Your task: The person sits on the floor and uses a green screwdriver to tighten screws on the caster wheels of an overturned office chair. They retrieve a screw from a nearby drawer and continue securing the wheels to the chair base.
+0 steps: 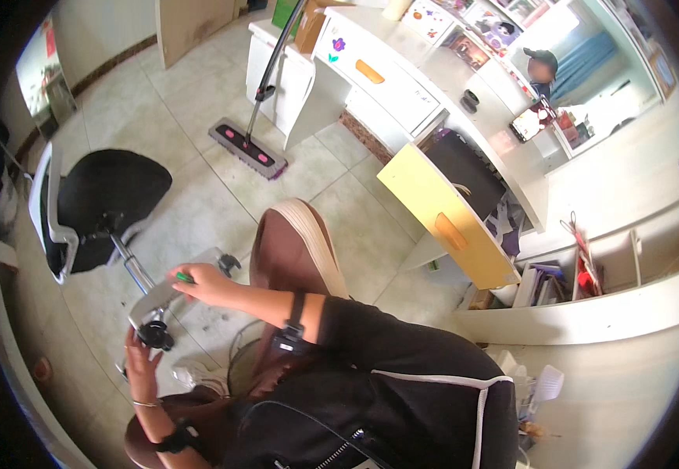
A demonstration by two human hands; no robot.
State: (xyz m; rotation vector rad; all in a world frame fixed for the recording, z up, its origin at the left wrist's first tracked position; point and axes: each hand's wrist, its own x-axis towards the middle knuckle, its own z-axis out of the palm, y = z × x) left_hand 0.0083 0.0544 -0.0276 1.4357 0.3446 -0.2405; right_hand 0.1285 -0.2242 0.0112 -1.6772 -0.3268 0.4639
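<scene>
Close in, the left hand (142,361) spreads its fingers open against a black caster (154,334) at the tip of one leg of the chair base (169,293), steadying it rather than gripping it. Just above, the right hand (203,284) is closed around a small green tool (184,277), pressing it to the top of that silver leg. The office chair (97,205) lies tipped on its side on the tiled floor (199,156), black seat to the left, gas column running down to the base. Another caster (228,264) sits at the end of the neighbouring leg, beside the right hand. My read: the work on this wheel is under way, since the caster sits at its leg with the tool applied, so nothing looks finished here. A brown stool (293,250) stands just beyond the forearm. Farther out, a flat mop (247,147) rests on the tiles, a yellow drawer (449,219) hangs open from the white desk (402,70), and a person in a cap (541,66) is at the far shelves.
</scene>
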